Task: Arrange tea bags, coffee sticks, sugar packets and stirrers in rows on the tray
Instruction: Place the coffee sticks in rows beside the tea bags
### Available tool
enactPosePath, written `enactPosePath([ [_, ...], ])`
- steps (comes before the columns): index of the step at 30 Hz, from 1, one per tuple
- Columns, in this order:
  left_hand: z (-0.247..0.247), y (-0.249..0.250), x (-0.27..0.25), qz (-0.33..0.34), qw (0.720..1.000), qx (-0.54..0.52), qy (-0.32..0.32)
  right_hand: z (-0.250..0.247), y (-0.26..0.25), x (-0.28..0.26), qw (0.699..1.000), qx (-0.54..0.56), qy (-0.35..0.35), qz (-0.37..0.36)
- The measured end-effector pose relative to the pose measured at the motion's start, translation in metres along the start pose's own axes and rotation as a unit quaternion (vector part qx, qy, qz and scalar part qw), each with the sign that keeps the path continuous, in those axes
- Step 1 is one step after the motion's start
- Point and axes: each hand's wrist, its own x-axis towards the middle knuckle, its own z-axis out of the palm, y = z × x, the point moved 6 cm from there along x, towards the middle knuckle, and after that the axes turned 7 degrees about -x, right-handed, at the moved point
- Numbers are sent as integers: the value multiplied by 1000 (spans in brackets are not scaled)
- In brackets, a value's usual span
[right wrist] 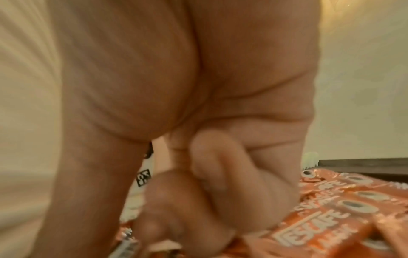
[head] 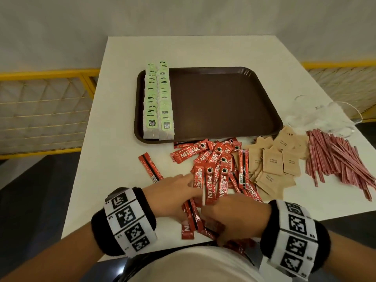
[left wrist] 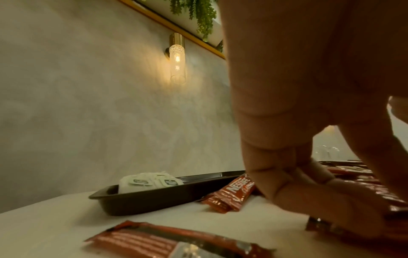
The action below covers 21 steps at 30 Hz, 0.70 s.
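A brown tray (head: pixel 223 102) holds two rows of green-tagged tea bags (head: pixel 158 102) along its left side; the rest of it is bare. In front of it red coffee sticks (head: pixel 211 159) lie in a loose pile. Tan sugar packets (head: pixel 272 161) sit to their right, and red-and-white stirrers (head: pixel 337 159) lie further right. My left hand (head: pixel 194 185) grips the left side of a few parallel sticks between fingers and thumb. My right hand (head: pixel 223 226) curls down on sticks at the near edge, pinching them (right wrist: pixel 187 218). The fingertips of both are partly hidden.
One coffee stick (head: pixel 149 166) lies alone to the left of the pile. A crumpled clear plastic bag (head: pixel 325 117) sits at the right behind the stirrers. The white table (head: pixel 114 139) ends just under my wrists. A yellow railing (head: pixel 40 74) runs behind it.
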Motion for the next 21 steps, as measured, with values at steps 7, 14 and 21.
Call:
enactPosePath([
  [7, -11, -21, -1, -57, 997, -24, 43, -8, 18, 9, 999, 9, 24, 29],
  [14, -17, -24, -1, -38, 996, -19, 81, -26, 30, 17, 996, -6, 81, 45],
  [21, -13, -16, 4, -5, 995, 76, 67, -18, 23, 24, 998, -9, 44, 47],
])
